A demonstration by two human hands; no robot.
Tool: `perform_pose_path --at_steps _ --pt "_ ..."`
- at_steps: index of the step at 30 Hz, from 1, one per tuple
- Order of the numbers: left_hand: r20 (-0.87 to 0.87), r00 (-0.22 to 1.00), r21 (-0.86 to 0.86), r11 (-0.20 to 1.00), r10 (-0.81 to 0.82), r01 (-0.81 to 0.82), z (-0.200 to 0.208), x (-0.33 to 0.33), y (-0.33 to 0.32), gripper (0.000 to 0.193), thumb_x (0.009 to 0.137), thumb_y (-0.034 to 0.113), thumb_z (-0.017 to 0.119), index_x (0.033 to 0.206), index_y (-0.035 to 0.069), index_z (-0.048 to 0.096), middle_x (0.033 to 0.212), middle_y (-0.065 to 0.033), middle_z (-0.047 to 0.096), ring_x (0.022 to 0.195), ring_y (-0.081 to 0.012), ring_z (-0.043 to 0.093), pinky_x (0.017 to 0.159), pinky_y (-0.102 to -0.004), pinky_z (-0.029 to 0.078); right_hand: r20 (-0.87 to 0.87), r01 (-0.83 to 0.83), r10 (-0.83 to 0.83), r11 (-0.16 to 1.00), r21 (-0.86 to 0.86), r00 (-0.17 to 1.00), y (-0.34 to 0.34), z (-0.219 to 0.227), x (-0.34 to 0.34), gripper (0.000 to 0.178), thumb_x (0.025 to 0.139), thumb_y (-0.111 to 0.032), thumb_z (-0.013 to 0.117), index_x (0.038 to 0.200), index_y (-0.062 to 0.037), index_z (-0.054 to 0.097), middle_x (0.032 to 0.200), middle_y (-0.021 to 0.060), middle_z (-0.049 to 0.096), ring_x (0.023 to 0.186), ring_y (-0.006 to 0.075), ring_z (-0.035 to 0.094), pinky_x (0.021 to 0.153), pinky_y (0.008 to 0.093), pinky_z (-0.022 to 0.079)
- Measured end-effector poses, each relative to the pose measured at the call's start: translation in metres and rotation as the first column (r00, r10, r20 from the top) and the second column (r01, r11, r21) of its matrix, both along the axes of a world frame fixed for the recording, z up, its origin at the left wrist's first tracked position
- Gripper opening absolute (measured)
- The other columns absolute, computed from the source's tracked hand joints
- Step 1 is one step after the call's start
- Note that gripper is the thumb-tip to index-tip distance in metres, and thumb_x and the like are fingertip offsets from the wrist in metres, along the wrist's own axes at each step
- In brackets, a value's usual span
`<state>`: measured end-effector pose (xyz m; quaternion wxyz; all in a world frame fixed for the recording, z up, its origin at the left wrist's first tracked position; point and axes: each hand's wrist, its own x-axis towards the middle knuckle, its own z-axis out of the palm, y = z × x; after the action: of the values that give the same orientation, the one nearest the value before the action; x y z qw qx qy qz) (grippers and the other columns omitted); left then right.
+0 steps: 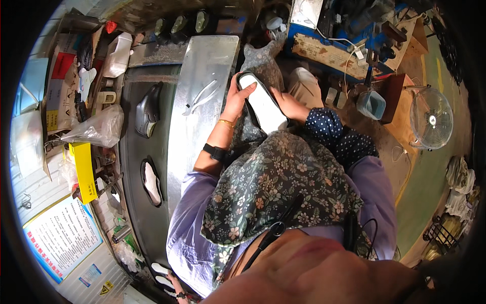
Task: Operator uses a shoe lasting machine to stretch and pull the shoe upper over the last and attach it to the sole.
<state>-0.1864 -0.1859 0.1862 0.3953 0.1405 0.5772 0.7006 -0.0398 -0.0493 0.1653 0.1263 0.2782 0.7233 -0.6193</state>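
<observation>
Over my lap I hold a shoe (264,107) with its long white bottom turned up and a black edge around it. My left hand (235,100) wraps the shoe's left side, its thumb lying on the white surface. On the opposite edge, my right hand (289,105) grips the side, and part of its fingers is hidden. Left of my left hand, a slim silvery tool (202,97) lies on the bare metal plate (205,61). A glossy black shoe (148,110) and a white-bottomed shoe (151,182) lie on the dark belt (139,223) beyond the plate.
Shelving at left holds a white jug (118,54), a plastic bag (98,126) and a yellow box (83,172). Several dark shoes (178,24) stand at the back. At right are a machine (377,45), a blue-tinted tub (371,105) and a fan (431,119). Another person's hand (177,286) shows lower left.
</observation>
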Motion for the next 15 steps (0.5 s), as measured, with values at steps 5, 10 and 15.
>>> perform_pose_path --at_steps 5,10,15 --pt "-0.07 0.995 -0.09 0.994 -0.072 0.065 0.01 -0.006 0.01 0.056 0.084 0.008 0.073 0.131 0.002 0.043 0.108 -0.0062 0.059 0.098 -0.015 0.057 0.086 -0.0273 0.047 -0.061 -0.216 0.447 0.541 0.813 0.892 -0.002 0.032 -0.013 0.034 0.099 -0.023 0.04 0.088 0.0012 0.06 0.075 0.0203 0.066 0.063 0.0377 0.065 0.057 0.0458 0.052" --pt "-0.194 0.979 -0.119 0.992 -0.066 0.043 0.007 -0.014 0.012 0.063 0.084 0.014 0.075 0.132 -0.005 0.039 0.108 -0.0102 0.061 0.096 -0.0167 0.058 0.084 -0.0289 0.049 -0.291 0.007 0.295 0.691 0.723 0.91 0.003 0.035 -0.019 0.041 0.1 -0.035 0.044 0.095 0.0027 0.06 0.087 0.022 0.067 0.073 0.0337 0.067 0.065 0.0423 0.053" --pt "-0.21 0.977 -0.085 0.996 -0.024 0.006 0.001 -0.026 -0.007 0.06 0.086 0.015 0.073 0.132 -0.004 0.041 0.111 -0.0104 0.061 0.098 -0.0175 0.059 0.086 -0.0287 0.049 -0.296 -0.175 0.184 0.983 0.057 0.937 -0.014 -0.01 0.017 0.074 0.102 -0.048 0.038 0.149 0.0047 0.018 0.145 0.0277 0.039 0.138 0.0283 0.037 0.11 0.0335 0.03"
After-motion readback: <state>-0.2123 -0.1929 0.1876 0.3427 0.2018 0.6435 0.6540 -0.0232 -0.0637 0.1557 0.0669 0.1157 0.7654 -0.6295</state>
